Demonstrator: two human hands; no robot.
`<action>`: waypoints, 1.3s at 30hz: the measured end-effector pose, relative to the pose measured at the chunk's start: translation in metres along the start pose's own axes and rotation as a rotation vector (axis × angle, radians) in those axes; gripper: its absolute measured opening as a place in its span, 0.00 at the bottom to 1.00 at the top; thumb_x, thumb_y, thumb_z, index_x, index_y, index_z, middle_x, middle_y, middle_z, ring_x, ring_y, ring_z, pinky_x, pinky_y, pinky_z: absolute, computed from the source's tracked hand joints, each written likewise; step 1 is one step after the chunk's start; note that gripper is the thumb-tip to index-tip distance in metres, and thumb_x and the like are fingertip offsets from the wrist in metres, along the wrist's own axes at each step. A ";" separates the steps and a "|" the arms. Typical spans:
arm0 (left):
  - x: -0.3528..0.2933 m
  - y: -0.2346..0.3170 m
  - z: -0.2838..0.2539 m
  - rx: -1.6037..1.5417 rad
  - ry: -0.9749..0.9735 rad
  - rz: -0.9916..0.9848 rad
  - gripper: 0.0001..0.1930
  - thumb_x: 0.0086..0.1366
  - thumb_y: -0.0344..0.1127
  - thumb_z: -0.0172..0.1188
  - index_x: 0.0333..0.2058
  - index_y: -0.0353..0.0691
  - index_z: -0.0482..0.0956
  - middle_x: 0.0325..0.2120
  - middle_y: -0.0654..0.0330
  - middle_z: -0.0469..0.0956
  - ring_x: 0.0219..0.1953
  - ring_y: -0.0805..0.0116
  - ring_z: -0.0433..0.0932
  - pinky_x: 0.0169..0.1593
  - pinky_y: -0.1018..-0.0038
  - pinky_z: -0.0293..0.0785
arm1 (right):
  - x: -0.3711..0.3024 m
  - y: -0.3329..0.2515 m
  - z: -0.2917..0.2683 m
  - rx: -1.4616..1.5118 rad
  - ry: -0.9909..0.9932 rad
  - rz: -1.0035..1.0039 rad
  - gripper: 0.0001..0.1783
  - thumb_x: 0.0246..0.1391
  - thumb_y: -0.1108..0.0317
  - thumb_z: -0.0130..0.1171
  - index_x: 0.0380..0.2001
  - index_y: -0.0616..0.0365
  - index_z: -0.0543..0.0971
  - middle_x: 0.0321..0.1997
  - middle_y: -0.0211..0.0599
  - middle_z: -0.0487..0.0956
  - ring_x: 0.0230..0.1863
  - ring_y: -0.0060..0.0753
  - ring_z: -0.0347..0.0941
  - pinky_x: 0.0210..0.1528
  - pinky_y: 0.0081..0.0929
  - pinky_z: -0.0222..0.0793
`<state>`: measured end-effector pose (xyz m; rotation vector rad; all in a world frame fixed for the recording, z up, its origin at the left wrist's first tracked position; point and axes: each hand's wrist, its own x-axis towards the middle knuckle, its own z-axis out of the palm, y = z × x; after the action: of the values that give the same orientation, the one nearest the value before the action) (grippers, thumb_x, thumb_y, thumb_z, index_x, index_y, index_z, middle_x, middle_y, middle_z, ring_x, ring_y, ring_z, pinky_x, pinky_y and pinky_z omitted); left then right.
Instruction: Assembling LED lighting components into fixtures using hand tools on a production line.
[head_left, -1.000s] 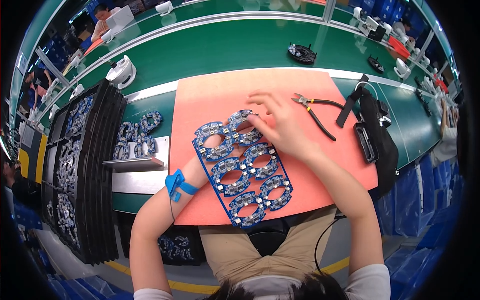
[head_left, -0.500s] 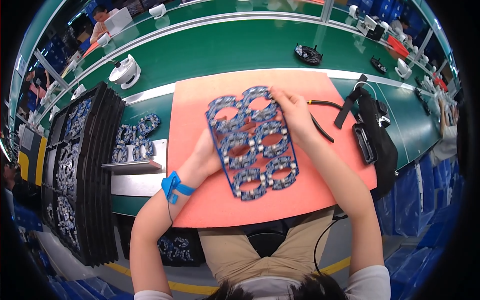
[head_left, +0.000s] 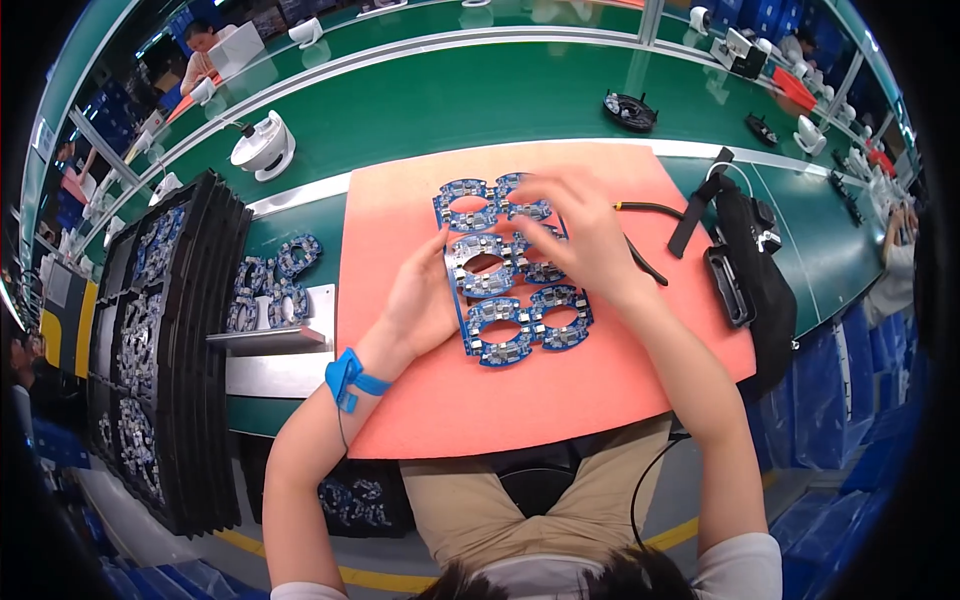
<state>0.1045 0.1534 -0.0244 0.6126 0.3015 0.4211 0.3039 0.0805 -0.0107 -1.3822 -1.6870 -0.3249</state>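
A blue circuit board panel (head_left: pixel 483 277), made of several ring-shaped boards joined in two columns, is above the pink foam mat (head_left: pixel 640 390). My left hand (head_left: pixel 425 295), with a blue wrist strap (head_left: pixel 350 378) on its wrist, grips the panel's left edge; its fingers pass underneath and are partly hidden. Over the panel's upper right boards hovers my right hand (head_left: pixel 580 230), thumb and fingers apart and slightly blurred, with nothing visible between them. Whether its fingertips touch the boards I cannot tell.
Black trays (head_left: pixel 180 350) of boards are stacked at the left, beside loose ring boards (head_left: pixel 270 285) and a metal plate (head_left: pixel 280 375). Yellow-and-black pliers (head_left: pixel 645 262) lie on the mat's right, near a black pouch (head_left: pixel 750 290). Beyond are a white device (head_left: pixel 263 147) and black round part (head_left: pixel 630 112).
The panel has come more upright and its lower end has moved up, away from me. My right hand has let go of its upper right corner and opened over the boards.
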 end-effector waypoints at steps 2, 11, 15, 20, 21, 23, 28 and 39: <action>0.002 0.000 0.000 -0.007 -0.049 -0.007 0.27 0.75 0.48 0.32 0.61 0.35 0.61 0.57 0.51 0.70 0.57 0.54 0.72 0.60 0.52 0.70 | -0.007 -0.001 -0.006 0.019 -0.274 -0.182 0.09 0.50 0.66 0.64 0.36 0.55 0.81 0.39 0.30 0.80 0.47 0.37 0.73 0.52 0.36 0.64; 0.003 -0.004 -0.011 -0.026 -0.021 -0.019 0.26 0.75 0.46 0.33 0.60 0.33 0.62 0.55 0.49 0.71 0.57 0.54 0.72 0.61 0.53 0.68 | -0.011 -0.010 0.000 -0.092 -0.279 -0.190 0.07 0.49 0.71 0.62 0.33 0.57 0.79 0.34 0.31 0.80 0.40 0.36 0.75 0.43 0.34 0.70; 0.003 -0.005 -0.008 -0.069 -0.058 -0.007 0.26 0.75 0.46 0.32 0.61 0.32 0.61 0.55 0.49 0.71 0.58 0.53 0.71 0.63 0.53 0.65 | -0.014 -0.006 0.006 -0.112 -0.240 -0.198 0.07 0.48 0.73 0.61 0.33 0.58 0.77 0.34 0.33 0.79 0.40 0.37 0.76 0.42 0.33 0.72; 0.003 -0.006 -0.009 -0.043 0.023 -0.028 0.25 0.75 0.44 0.30 0.62 0.33 0.59 0.56 0.50 0.69 0.59 0.53 0.69 0.63 0.53 0.65 | -0.016 -0.012 0.007 0.049 -0.211 -0.005 0.07 0.50 0.74 0.59 0.34 0.57 0.78 0.38 0.33 0.79 0.40 0.38 0.76 0.41 0.32 0.71; 0.003 -0.006 -0.008 -0.044 0.025 -0.026 0.25 0.75 0.44 0.30 0.62 0.33 0.59 0.56 0.50 0.69 0.59 0.53 0.69 0.63 0.53 0.65 | -0.015 -0.015 0.006 0.066 -0.191 -0.016 0.06 0.51 0.74 0.59 0.34 0.57 0.78 0.40 0.33 0.79 0.40 0.38 0.75 0.41 0.32 0.71; 0.002 -0.006 -0.004 -0.008 0.009 -0.023 0.25 0.76 0.47 0.30 0.60 0.36 0.61 0.51 0.54 0.73 0.55 0.57 0.73 0.60 0.55 0.70 | -0.010 -0.022 0.004 0.052 -0.214 -0.083 0.07 0.51 0.71 0.59 0.35 0.55 0.78 0.40 0.31 0.79 0.42 0.36 0.75 0.43 0.31 0.70; 0.002 -0.006 -0.005 0.031 -0.054 0.027 0.25 0.76 0.46 0.30 0.62 0.36 0.59 0.56 0.52 0.69 0.58 0.57 0.70 0.62 0.54 0.67 | -0.011 -0.025 0.022 0.016 -0.127 -0.231 0.13 0.48 0.67 0.62 0.40 0.48 0.82 0.43 0.28 0.79 0.45 0.37 0.73 0.45 0.33 0.68; 0.002 -0.008 0.002 0.068 -0.041 -0.003 0.25 0.76 0.49 0.30 0.61 0.39 0.60 0.55 0.56 0.69 0.57 0.63 0.70 0.61 0.59 0.69 | -0.006 -0.022 0.025 0.077 -0.111 -0.230 0.05 0.49 0.67 0.61 0.31 0.51 0.79 0.35 0.26 0.76 0.41 0.31 0.72 0.44 0.31 0.65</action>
<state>0.1093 0.1471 -0.0283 0.6865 0.2779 0.3963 0.2724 0.0862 -0.0214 -1.1705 -1.9354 -0.3129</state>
